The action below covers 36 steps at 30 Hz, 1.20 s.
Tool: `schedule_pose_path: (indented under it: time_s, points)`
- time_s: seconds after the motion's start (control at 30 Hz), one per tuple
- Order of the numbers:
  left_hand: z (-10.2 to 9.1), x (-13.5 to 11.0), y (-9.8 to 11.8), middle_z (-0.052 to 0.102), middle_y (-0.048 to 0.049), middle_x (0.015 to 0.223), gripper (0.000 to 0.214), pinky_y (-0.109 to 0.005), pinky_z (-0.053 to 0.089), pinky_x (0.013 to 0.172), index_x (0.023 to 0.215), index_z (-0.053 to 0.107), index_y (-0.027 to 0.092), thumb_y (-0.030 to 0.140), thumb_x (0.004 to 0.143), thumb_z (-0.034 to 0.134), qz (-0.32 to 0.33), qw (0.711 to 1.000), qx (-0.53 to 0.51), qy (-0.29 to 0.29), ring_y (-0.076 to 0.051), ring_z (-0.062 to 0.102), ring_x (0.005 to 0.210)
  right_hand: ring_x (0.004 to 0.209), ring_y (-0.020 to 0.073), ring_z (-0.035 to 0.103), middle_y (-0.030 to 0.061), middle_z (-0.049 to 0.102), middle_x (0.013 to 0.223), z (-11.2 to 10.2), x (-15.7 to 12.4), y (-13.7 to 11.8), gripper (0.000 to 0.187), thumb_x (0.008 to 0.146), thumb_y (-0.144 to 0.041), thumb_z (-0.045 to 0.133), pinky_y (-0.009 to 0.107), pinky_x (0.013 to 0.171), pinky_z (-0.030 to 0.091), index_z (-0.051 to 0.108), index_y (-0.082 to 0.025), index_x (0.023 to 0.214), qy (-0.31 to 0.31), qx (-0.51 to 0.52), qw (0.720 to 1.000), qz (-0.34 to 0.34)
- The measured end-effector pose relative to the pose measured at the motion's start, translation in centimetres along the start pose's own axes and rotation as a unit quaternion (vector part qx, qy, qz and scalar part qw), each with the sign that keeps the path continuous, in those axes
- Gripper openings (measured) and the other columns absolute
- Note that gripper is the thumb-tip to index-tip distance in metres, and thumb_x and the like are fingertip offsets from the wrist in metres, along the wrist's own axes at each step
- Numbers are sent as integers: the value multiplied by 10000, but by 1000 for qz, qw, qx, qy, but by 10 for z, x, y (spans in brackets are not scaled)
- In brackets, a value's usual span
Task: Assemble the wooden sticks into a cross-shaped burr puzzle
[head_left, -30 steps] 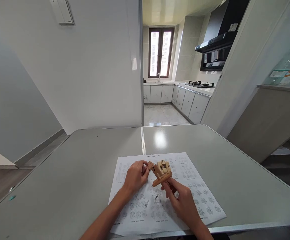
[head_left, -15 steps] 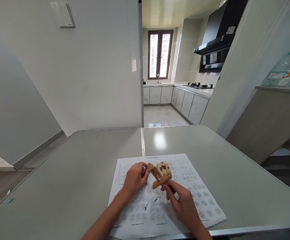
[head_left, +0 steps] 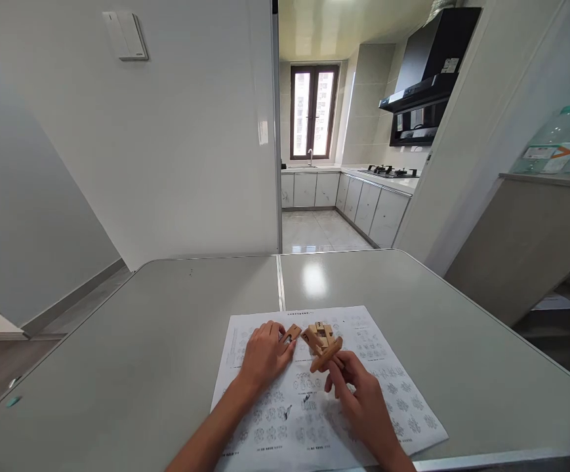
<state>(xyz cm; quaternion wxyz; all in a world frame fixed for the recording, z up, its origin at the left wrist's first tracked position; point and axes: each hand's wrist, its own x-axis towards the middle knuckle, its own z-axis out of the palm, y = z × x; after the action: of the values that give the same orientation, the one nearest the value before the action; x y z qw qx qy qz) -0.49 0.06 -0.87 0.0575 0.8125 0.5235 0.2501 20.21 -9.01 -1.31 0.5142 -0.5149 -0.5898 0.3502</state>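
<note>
My left hand (head_left: 265,354) is closed on a flat notched wooden puzzle piece (head_left: 292,333), low over the left part of the printed sheet (head_left: 285,452). In my right hand (head_left: 356,387) are joined wooden puzzle pieces (head_left: 325,355), pinched at their lower end and tilted up to the left. A dark mark shows on one of them. Just behind these, a pale wooden block assembly (head_left: 321,330) marked "3" sits on the sheet, partly hidden by the held pieces. Rows of small line drawings cover the sheet.
The grey table (head_left: 166,354) has a seam down its middle. Near its left edge lies a small teal object (head_left: 13,402). Clear plastic bottles (head_left: 557,144) stand on a ledge at the right. Beyond the table a doorway opens onto a kitchen with a stove (head_left: 390,172).
The piece in my left hand has turned flatter and shows more of its face. My right hand has shifted slightly right with the joined pieces. The view has tipped up a little.
</note>
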Motion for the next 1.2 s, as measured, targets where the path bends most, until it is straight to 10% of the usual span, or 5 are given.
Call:
schedule_pose_path:
  time_s: [0.5,0.8,1.2]
  points:
    - [-3,1,6,613,-21,739,358,-310,369,611,848,501,227,451,1063,321,-77,993,-87,-13,-212,552,627,594,149,611,-9,675,745,4,-1,8,258,1007,-458,516,230,598,504,602,-240,898,9,-63,997,-40]
    - [-21,6,22,351,93,564,422,-252,281,551,837,473,222,596,1023,411,-102,877,-470,-11,-122,309,513,582,137,568,-24,653,736,7,-2,11,213,1010,-393,508,214,586,490,597,-245,886,2,-112,990,-80]
    - [-40,-4,38,339,59,652,499,-246,208,523,1248,609,170,585,1016,460,-69,791,-578,-187,-127,280,587,547,136,552,-22,642,698,11,-3,21,194,987,-364,550,217,538,465,589,-238,845,7,-162,983,-82]
